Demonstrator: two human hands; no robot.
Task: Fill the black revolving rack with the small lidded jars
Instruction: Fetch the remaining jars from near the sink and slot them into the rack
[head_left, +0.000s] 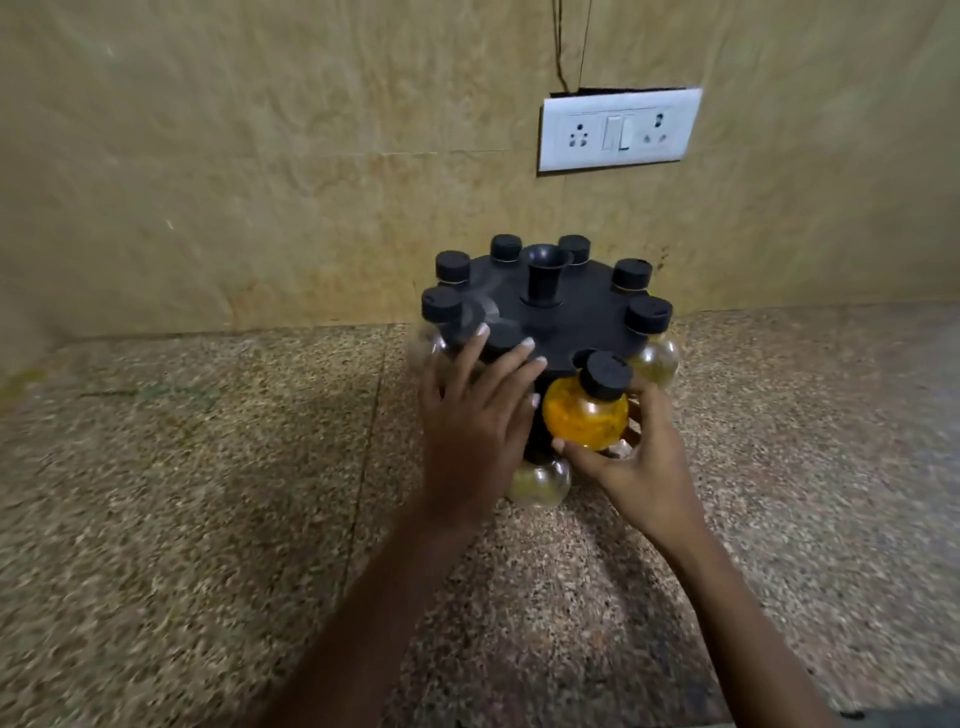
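The black revolving rack (566, 322) stands on the speckled counter against the wall, with a central post. Several black-lidded jars hang in its rim slots. My right hand (639, 457) is shut on a jar with orange-yellow contents (584, 413), cupping it from below at the rack's front edge, right beside an empty notch; its black lid is tilted toward the rack. My left hand (475, 415) lies flat with spread fingers on the rack's front left, partly covering a lidded jar. A lower jar (540, 483) shows beneath my hands.
A speckled granite counter (208, 519) stretches left, right and toward me. The beige wall rises just behind the rack, with a white switch and socket plate (618, 130) above right. A thin wire hangs above the plate.
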